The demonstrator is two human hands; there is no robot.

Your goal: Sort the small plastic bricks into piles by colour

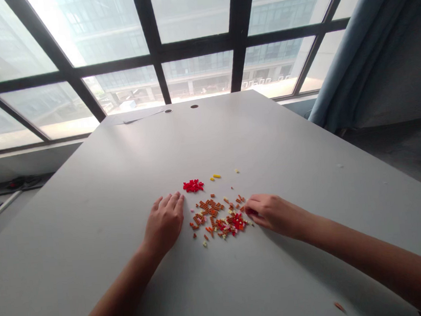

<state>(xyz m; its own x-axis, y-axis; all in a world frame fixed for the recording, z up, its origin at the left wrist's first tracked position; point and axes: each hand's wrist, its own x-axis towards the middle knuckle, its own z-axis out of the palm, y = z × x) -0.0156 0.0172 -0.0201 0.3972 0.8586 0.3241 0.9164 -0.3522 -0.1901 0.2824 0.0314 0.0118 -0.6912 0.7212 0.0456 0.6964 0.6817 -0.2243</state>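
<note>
A loose scatter of tiny orange, red and pale yellow bricks (pixel 217 217) lies on the grey table (pixel 88 198) in front of me. Just beyond it sits a small separate cluster of red bricks (pixel 193 185), with two yellow pieces (pixel 215 176) to its right. My left hand (pixel 164 222) rests flat on the table at the scatter's left edge, fingers stretched out and together, holding nothing. My right hand (pixel 269 212) is at the scatter's right edge with its fingers curled in a pinch on the small bricks; what is between the fingertips is too small to make out.
A single orange piece (pixel 339 307) lies near the table's front right. Two cable holes (pixel 181 109) are at the far edge, below a large window. A blue curtain (pixel 349 62) hangs at the right, and the floor drops away beyond the table's right edge.
</note>
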